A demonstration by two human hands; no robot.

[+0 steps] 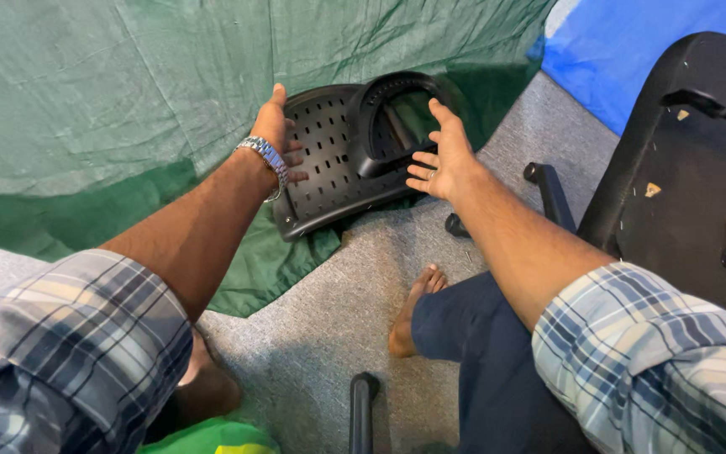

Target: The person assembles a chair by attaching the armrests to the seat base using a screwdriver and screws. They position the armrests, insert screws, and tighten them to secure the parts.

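Observation:
A black perforated plastic chair back panel (334,160) with an oval opening at its top leans against a green cloth backdrop. My left hand (277,134), with a metal watch at the wrist, grips the panel's left edge, fingers over its front. My right hand (440,160) is spread open at the panel's right side, fingertips near or just touching its rim; contact is unclear.
The green cloth (128,101) hangs behind and spills onto grey carpet (329,328). An upturned black chair seat (691,160) with screws stands at right, a castor leg (548,189) beside it. Another black leg (363,408) lies near my bare foot (413,307). Blue cloth (623,50) is far right.

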